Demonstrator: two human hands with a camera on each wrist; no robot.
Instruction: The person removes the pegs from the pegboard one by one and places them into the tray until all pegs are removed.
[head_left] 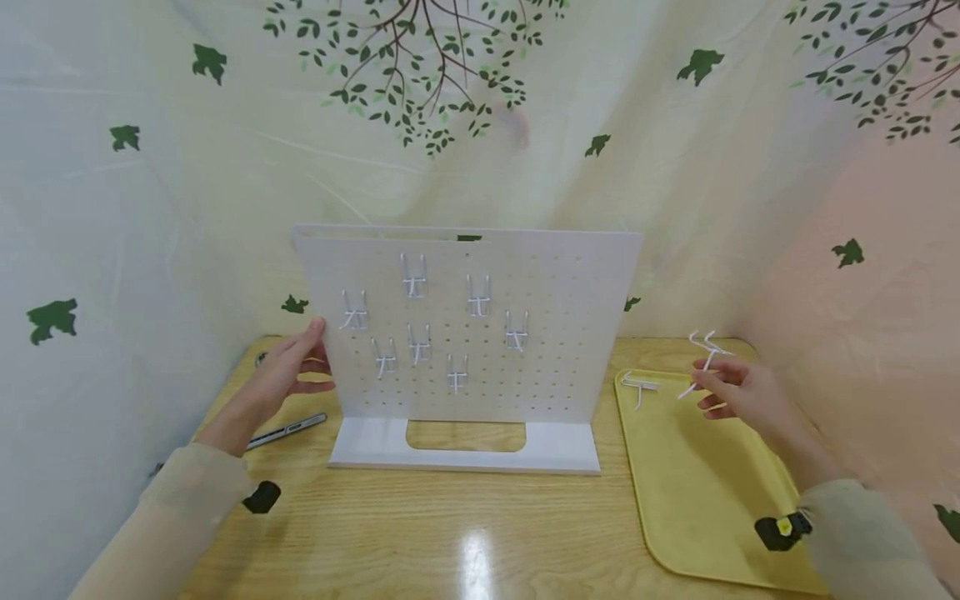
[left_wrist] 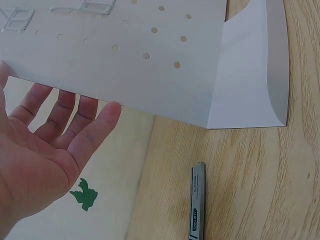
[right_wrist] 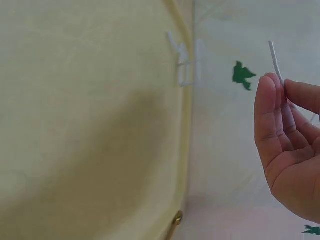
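A white pegboard (head_left: 573,283) stands upright on its base, with several white wire hooks (head_left: 413,286) on its left and middle parts. My left hand (head_left: 288,362) holds the board's left edge, thumb in front and fingers around the side; the left wrist view shows this hand (left_wrist: 55,145) close up. Over the tray's far end, my right hand (head_left: 750,396) pinches a white wire hook (head_left: 707,367) between thumb and fingers, its prongs pointing up. In the right wrist view only part of that hook (right_wrist: 274,57) shows. Another hook (head_left: 640,386) lies at the tray's far left corner.
A yellow tray (head_left: 697,492) lies right of the pegboard on the wooden table (head_left: 405,533). Left of the base is a slim silver-grey tool (head_left: 288,430). A pale curtain (head_left: 570,183) with leaf prints hangs close around the table's back and sides.
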